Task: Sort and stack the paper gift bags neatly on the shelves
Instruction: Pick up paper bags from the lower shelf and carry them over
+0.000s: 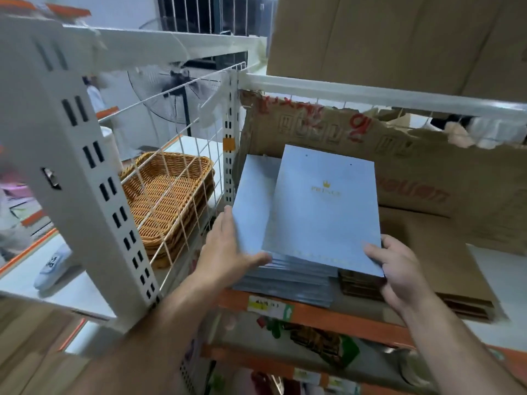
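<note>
while the right hand (400,270) grips it, the bag (322,220) reads "prince".

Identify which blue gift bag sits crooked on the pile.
The top bag with the gold crown logo: it lies turned, its near right corner held by the right hand and jutting over the brown bags, while the blue bags beneath lie squared.

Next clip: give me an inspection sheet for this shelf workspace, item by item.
Surface: shelf, orange front edge.
Job's things: pale blue bags stacked; top bag skewed on them; brown bags stacked to the right.
Clutter: torn cardboard at the back.
Grippers: left hand pressed flat against the stack's left side; right hand grips the top bag's near corner.
Cables: nothing seen.
Surroundings: wicker baskets behind wire divider on the left; fan beyond; cardboard box above.
</note>
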Available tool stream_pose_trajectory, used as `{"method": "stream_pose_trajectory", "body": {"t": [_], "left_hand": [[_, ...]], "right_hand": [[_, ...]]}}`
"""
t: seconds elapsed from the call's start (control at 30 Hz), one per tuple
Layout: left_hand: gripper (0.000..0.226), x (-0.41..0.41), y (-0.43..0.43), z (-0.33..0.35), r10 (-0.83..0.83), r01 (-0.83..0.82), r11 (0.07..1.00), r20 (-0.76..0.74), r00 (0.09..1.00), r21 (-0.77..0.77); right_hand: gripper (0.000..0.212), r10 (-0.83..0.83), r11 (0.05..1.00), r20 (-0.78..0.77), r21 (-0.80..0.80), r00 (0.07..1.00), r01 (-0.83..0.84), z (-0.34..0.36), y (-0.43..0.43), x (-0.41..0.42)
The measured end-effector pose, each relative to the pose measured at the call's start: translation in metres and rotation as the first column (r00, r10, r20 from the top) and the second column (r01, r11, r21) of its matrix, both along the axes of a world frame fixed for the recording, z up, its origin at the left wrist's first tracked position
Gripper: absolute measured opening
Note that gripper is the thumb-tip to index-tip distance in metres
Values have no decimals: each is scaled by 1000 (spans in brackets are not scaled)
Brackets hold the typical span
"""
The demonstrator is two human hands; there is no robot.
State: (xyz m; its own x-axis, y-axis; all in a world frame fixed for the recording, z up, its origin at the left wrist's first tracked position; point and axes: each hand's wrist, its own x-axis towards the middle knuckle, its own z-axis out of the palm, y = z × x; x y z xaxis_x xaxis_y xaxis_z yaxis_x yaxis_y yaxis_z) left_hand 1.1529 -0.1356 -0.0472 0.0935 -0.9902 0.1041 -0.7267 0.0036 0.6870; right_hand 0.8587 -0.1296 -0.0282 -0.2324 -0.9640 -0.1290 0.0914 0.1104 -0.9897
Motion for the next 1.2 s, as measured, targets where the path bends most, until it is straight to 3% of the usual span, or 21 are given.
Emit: {"method": "stream_pose_trajectory", "body": {"t": [0.13,0.2,0.3,0.37,0.53,0.63,0.73,0.83,0.93,1.03,1.2], "left_hand": [[146,20,16,-27,86,-55,984,-183,979,170],[123,24,27,-42,48,5,976,-237,970,218],[81,21,30,-45,-11,39,985,-162,987,167],[75,19,23,-39,16,3,987,-119,993,159],[58,22,18,-46,36,-42,980,34,999,193],[55,24,18,-50,31,-36,985,36,999,167],[54,24,17,-50,27,-34,987,45,999,158],[52,24,18,-51,25,-29,987,29,999,157],[51,25,18,-52,32,-34,986,16,999,165],[51,24,19,-53,26,-28,987,15,1000,158],[46,24,19,-53,34,-22,985,-64,997,171]], "right_hand": [[13,65,998,-10,-19,998,-66,7,-11,22],[11,99,995,-28,-16,995,-100,11,-17,35],[10,115,993,-142,27,983,-112,14,-27,54],[6,104,994,-224,59,969,-93,12,-33,62],[23,26,998,-452,57,892,-1,4,-40,76],[15,-12,997,-685,45,728,58,6,-34,78],[50,-25,997,-872,13,490,75,7,-29,79],[74,10,986,-951,-42,308,-162,11,-29,88],[78,199,933,-978,170,61,-318,14,-39,97],[79,309,901,-951,289,9,-324,17,-46,99],[74,266,912,-963,238,39,-334,19,-48,101]]}}
